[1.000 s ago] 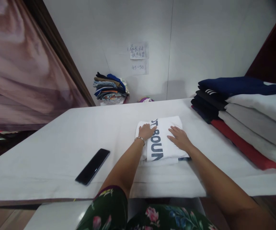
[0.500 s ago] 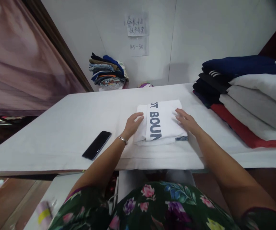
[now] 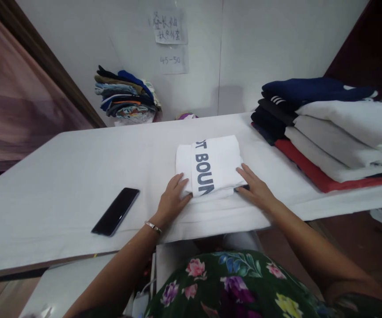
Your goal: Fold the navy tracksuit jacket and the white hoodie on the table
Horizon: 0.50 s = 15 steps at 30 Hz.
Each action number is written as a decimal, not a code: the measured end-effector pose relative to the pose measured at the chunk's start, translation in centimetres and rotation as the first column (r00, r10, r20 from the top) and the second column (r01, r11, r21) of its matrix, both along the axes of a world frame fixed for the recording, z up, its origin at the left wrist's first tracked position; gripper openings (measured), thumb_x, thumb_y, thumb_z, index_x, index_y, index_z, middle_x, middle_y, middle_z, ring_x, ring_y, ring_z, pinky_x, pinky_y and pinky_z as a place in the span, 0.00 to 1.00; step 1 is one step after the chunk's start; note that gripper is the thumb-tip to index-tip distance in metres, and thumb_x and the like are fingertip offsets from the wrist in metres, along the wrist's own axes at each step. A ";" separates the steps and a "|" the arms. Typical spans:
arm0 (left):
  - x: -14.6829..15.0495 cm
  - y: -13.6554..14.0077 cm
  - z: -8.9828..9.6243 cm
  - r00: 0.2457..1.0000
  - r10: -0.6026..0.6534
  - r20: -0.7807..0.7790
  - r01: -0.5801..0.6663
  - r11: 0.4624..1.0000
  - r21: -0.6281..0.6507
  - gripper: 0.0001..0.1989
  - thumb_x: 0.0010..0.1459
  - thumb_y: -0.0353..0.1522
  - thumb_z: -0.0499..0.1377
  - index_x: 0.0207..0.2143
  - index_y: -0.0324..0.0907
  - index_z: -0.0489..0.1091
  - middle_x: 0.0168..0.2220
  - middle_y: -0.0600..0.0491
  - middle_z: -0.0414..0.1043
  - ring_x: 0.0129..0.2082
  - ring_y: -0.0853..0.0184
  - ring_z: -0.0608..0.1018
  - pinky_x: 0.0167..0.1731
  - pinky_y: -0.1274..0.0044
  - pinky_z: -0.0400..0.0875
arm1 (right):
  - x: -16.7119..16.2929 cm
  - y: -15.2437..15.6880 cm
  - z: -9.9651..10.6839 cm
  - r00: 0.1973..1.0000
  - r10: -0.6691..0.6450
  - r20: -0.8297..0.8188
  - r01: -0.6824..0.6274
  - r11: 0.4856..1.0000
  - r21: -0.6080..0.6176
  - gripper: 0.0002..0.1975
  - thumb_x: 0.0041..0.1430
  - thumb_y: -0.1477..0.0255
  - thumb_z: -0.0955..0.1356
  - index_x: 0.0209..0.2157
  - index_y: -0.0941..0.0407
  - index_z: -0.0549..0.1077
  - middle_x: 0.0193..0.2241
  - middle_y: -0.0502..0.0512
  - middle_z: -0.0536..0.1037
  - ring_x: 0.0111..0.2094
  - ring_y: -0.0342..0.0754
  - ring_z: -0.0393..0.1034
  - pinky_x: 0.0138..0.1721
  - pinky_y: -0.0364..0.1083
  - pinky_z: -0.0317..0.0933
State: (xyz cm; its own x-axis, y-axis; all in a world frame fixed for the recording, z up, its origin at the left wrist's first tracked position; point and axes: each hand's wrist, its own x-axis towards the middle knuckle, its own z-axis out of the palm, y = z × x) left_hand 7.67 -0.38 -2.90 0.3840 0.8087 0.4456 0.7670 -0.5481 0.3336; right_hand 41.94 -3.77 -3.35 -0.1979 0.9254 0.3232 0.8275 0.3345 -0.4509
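Note:
A folded white shirt (image 3: 222, 161) with dark block letters lies on the white-covered table in front of me. My left hand (image 3: 173, 198) holds its near left corner, the fingers bent over the left side and the thumb at the near edge. At the near right corner, my right hand (image 3: 257, 190) has its fingers along the side and its thumb by a small dark patch on the near edge. The fabric between thumb and fingers is partly hidden on both sides.
A black phone (image 3: 116, 212) lies left of my left arm. Folded clothes form a tall stack (image 3: 330, 132) on the right. Another clothes pile (image 3: 126, 95) stands beyond the far edge, below paper signs (image 3: 171, 44) on the wall. A curtain (image 3: 15, 88) hangs at left.
Both hands have moved toward me along the shirt's sides, from its middle to its near corners. My view has turned a little to the right.

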 end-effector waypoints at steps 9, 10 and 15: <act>-1.0 -0.2 -0.2 0.989 0.089 -0.116 -0.098 0.992 -0.080 0.27 0.57 0.28 0.53 0.60 0.45 0.58 0.64 0.48 0.57 0.61 0.60 0.64 0.58 0.65 0.64 | -0.6 0.4 0.0 1.000 -0.027 0.005 0.026 0.998 0.055 0.24 0.60 0.68 0.64 0.58 0.49 0.65 0.64 0.52 0.58 0.63 0.52 0.54 0.61 0.55 0.56; -1.1 -0.3 -0.3 0.988 0.087 -0.125 -0.099 0.991 -0.093 0.29 0.57 0.26 0.52 0.61 0.45 0.57 0.64 0.48 0.57 0.61 0.60 0.65 0.58 0.65 0.63 | -0.6 0.5 -0.2 1.000 -0.025 0.003 0.025 0.999 0.046 0.23 0.59 0.71 0.64 0.57 0.50 0.67 0.63 0.52 0.61 0.62 0.52 0.56 0.60 0.55 0.56; -1.2 -0.7 -0.2 0.980 0.102 -0.173 -0.130 0.979 -0.156 0.35 0.53 0.21 0.50 0.63 0.47 0.54 0.65 0.51 0.54 0.59 0.59 0.67 0.55 0.66 0.67 | -0.1 0.9 -1.0 1.000 -0.014 -0.020 0.014 1.000 0.009 0.24 0.56 0.77 0.62 0.54 0.49 0.70 0.59 0.48 0.66 0.61 0.50 0.59 0.60 0.56 0.57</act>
